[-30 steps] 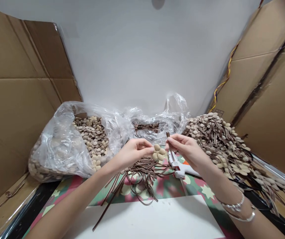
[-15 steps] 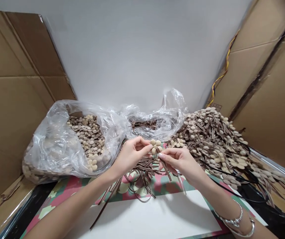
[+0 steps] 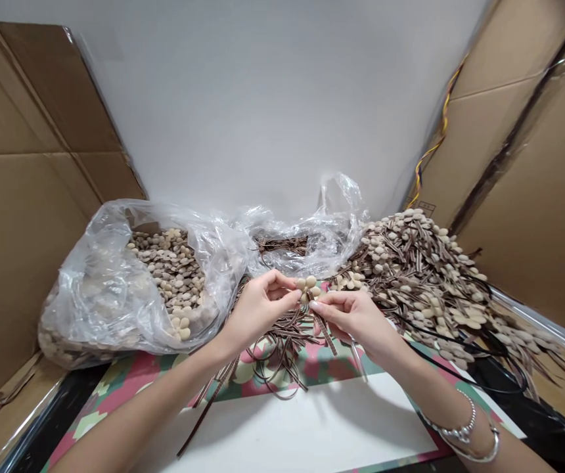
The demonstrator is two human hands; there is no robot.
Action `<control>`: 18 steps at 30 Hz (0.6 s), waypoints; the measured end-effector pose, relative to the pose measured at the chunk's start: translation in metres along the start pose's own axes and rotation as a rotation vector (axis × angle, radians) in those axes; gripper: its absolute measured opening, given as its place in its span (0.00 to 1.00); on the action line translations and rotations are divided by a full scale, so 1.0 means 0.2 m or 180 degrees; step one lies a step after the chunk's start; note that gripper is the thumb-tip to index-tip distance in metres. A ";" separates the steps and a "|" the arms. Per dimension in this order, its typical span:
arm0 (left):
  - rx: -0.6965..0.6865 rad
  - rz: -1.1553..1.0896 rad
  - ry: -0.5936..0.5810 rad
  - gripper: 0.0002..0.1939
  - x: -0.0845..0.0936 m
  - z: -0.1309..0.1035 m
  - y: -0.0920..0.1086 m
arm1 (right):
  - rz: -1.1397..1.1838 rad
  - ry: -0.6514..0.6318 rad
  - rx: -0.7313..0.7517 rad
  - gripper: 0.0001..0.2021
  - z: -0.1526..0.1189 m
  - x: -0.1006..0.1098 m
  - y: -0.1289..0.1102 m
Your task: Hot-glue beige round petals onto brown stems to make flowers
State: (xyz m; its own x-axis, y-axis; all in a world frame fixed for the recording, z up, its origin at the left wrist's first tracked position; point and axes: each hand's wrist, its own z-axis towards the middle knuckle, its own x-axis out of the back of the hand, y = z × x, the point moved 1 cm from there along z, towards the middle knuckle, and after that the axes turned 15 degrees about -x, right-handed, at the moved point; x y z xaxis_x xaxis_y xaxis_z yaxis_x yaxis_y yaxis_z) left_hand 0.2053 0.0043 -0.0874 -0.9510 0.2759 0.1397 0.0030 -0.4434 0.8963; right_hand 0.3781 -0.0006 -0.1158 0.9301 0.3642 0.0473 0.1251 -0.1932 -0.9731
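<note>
My left hand [image 3: 265, 302] pinches a small beige flower-shaped piece [image 3: 307, 284] with rounded padded petals. My right hand [image 3: 351, 318] is closed on a narrow brown ribbon [image 3: 326, 332] with pale stitched edges, which lies against the flower and hangs down below it. A thin metallic tool [image 3: 359, 361] sticks out below my right hand; how it is held is hidden. Beneath both hands lies a loose heap of similar brown ribbons [image 3: 287, 348], some curled, one trailing toward me on a white sheet [image 3: 282, 433].
A clear plastic bag [image 3: 100, 289] full of beige flower pieces stands left. Another plastic bag [image 3: 336, 230] with brown ribbons lies at the back. On the right is a pile of flowers with ribbons [image 3: 410, 263], with a black cable [image 3: 440, 371] before it. Cardboard walls [image 3: 533, 164] flank the table.
The hands stay together at the flower and ribbon, nearly unmoved. The whole view has shifted slightly.
</note>
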 end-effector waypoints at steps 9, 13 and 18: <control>-0.0108 0.0154 -0.0059 0.17 -0.01 0.00 -0.02 | 0.0037 -0.0038 -0.0106 0.14 0.00 -0.01 -0.01; -0.0092 0.0117 -0.0142 0.18 -0.01 0.00 -0.02 | 0.0033 -0.0022 -0.0139 0.15 0.00 -0.01 -0.01; -0.0077 0.0080 -0.0153 0.16 -0.01 0.00 -0.02 | -0.0081 -0.0003 -0.0108 0.14 -0.01 -0.01 -0.01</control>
State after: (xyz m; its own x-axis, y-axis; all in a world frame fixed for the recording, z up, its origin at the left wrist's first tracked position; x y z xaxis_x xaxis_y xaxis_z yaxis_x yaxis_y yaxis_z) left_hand 0.2076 0.0047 -0.0921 -0.9348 0.3048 0.1824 0.0185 -0.4710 0.8819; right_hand 0.3760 -0.0021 -0.1137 0.9261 0.3703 0.0717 0.1604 -0.2145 -0.9635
